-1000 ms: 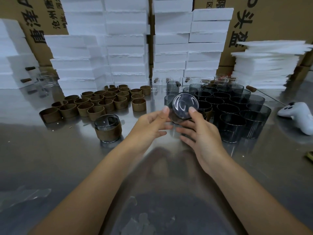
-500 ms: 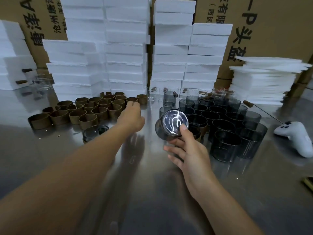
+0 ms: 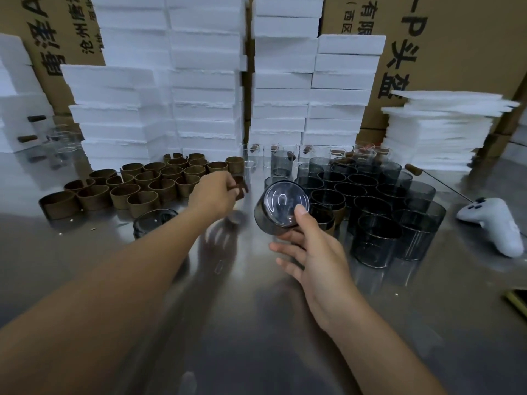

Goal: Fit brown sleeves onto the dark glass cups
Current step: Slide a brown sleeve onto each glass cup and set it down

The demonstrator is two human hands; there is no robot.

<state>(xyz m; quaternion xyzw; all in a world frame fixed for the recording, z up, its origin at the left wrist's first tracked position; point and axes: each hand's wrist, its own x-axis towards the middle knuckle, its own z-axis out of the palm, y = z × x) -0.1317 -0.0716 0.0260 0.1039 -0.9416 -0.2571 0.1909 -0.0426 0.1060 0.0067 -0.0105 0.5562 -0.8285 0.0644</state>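
The right hand (image 3: 313, 252) holds a dark smoked-glass cup (image 3: 281, 208) just above the shiny metal worktop (image 3: 256, 323). The cup is tipped so its round base faces the camera. The grip pinches it, thumb on the base and fingers under the wall, probably to leave one end free for a sleeve. The left hand (image 3: 212, 195) reaches to the cluster of brown ring sleeves (image 3: 148, 183), its grip pinching one brown sleeve (image 3: 241, 189). Bare dark cups (image 3: 370, 201) stand packed together on the right.

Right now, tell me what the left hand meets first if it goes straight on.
Probably the rightmost standing sleeve, just past the left hand and the pinched sleeve it carries; depth is unclear.
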